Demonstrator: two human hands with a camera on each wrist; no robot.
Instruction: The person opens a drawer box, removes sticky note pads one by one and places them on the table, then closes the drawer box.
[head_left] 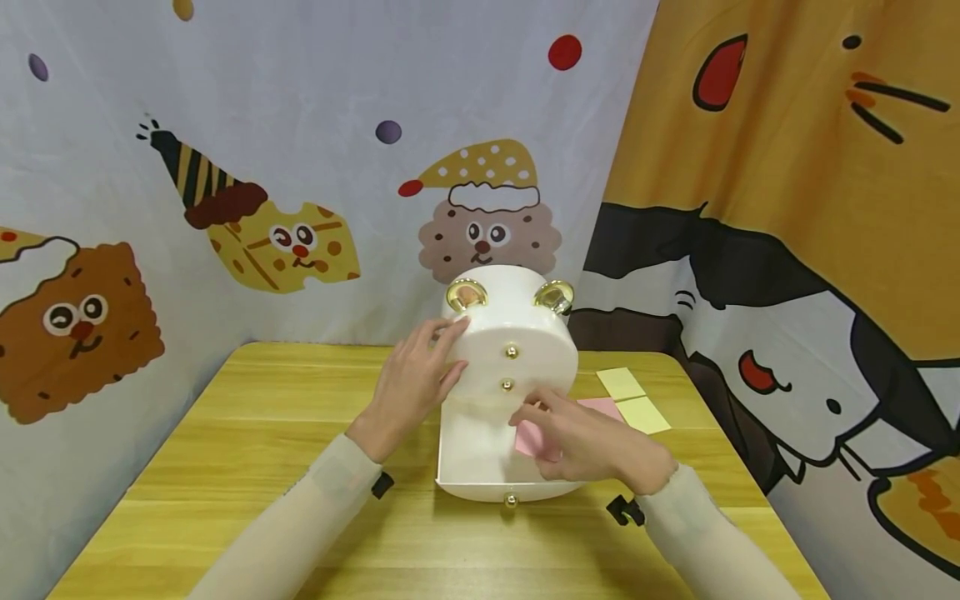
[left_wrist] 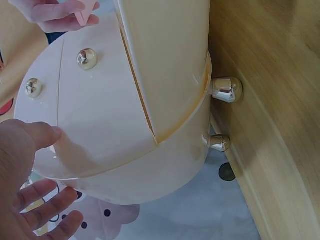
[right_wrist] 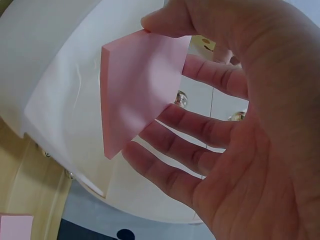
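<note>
A white drawer box (head_left: 510, 308) with gold ear-like rings and gold knobs stands on the table. Its bottom drawer (head_left: 476, 454) is pulled out toward me. My right hand (head_left: 588, 437) pinches a pink sticky note pad (right_wrist: 142, 82) by its edges, thumb on one side and fingertips on the other, over the pulled-out drawer. At the box's upper left my left hand (head_left: 408, 379) rests with its thumb on the front face (left_wrist: 100, 115) and its other fingers loosely extended around the side.
To the right of the box lie two yellow sticky note pads, one farther back (head_left: 621, 383) and one nearer (head_left: 642, 415), beside another pink pad (head_left: 602, 407). The wooden table (head_left: 300, 417) meets cartoon-printed curtains (head_left: 315, 100) behind and at the sides.
</note>
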